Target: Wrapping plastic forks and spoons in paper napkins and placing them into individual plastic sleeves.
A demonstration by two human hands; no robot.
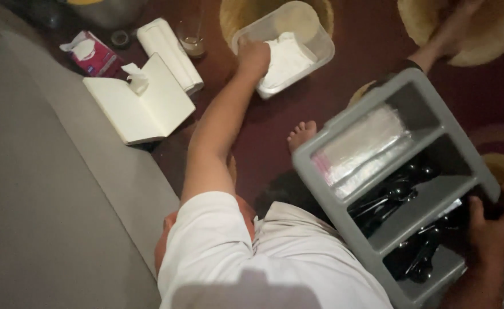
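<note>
We sit on the floor of a home: dark red patterned carpet (355, 51), grey sofa (46, 189), tissue box (140, 100) beside it.

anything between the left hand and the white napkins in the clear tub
Nothing visible. The left hand is already inside the clear tub, resting at the edge of the white napkins. The right hand is in the grey tray, among black cutlery.

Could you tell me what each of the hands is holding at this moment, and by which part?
The left hand reaches into the clear plastic tub onto the white napkins; a grip cannot be told. The right hand grasps the grey cutlery tray at its near right edge.
</note>
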